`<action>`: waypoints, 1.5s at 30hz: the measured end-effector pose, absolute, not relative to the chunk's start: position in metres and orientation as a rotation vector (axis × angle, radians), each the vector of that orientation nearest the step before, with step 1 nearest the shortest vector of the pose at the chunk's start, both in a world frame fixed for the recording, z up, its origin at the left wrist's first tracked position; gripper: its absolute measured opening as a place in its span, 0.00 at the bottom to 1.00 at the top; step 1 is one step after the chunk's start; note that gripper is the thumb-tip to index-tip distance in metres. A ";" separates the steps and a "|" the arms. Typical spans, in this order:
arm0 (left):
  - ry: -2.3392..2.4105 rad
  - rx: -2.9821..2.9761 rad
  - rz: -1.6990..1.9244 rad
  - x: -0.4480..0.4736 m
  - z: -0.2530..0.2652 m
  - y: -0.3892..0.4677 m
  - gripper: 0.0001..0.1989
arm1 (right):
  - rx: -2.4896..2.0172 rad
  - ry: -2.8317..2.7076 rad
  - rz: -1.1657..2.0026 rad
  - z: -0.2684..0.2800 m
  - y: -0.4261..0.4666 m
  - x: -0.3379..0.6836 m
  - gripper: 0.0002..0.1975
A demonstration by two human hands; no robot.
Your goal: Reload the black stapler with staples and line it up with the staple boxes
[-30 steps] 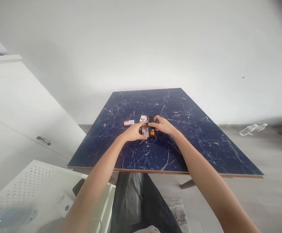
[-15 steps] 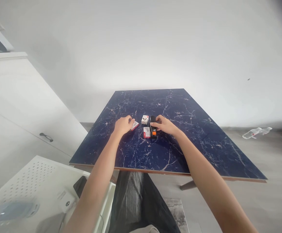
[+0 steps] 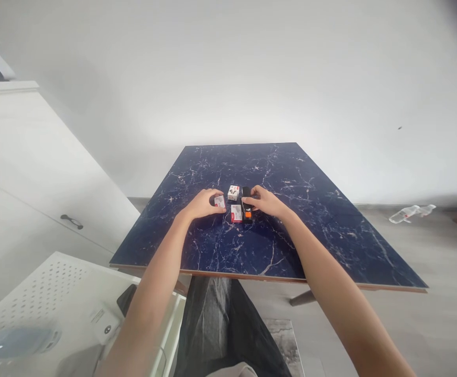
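Observation:
My left hand [image 3: 203, 203] is at the left of a small group of things, its thumb and fingers curved around a small red-and-white box [image 3: 219, 201]. On the right, my right hand [image 3: 267, 201] grips a slim black object with an orange patch [image 3: 248, 215], its thumb lying across the top; I cannot tell its kind. Between the hands lies a second flat red-and-white box [image 3: 236, 213], close against the black object. Just behind it sits a white box with a dark picture and red print [image 3: 234, 192]. All rest on the dark blue marbled table [image 3: 228, 246].
A white perforated stand [image 3: 51, 293] at the lower left carries a clear bottle with a blue cap [image 3: 20, 340] and a white device [image 3: 103, 324]. A white cabinet [image 3: 35, 183] is on the left. Clear plastic packaging [image 3: 411, 212] lies on the floor at right.
The small box in my left hand has turned and now lies flatter beside the others, my thumb and fingers spread wider around it. My right hand stays on the black object.

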State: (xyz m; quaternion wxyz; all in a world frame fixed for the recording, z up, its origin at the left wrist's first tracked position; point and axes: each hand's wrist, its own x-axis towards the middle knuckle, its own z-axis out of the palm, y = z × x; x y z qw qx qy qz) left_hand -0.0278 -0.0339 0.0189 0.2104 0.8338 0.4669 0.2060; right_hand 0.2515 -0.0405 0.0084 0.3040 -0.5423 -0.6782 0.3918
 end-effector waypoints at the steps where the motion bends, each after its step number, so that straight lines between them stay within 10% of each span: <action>1: 1.265 2.317 0.637 -0.022 0.019 -0.037 0.30 | -1.434 -1.800 1.034 0.008 -0.040 0.251 0.21; 45: 1.067 2.430 0.515 0.016 0.012 -0.059 0.45 | -1.404 -1.870 0.959 0.007 -0.040 0.254 0.22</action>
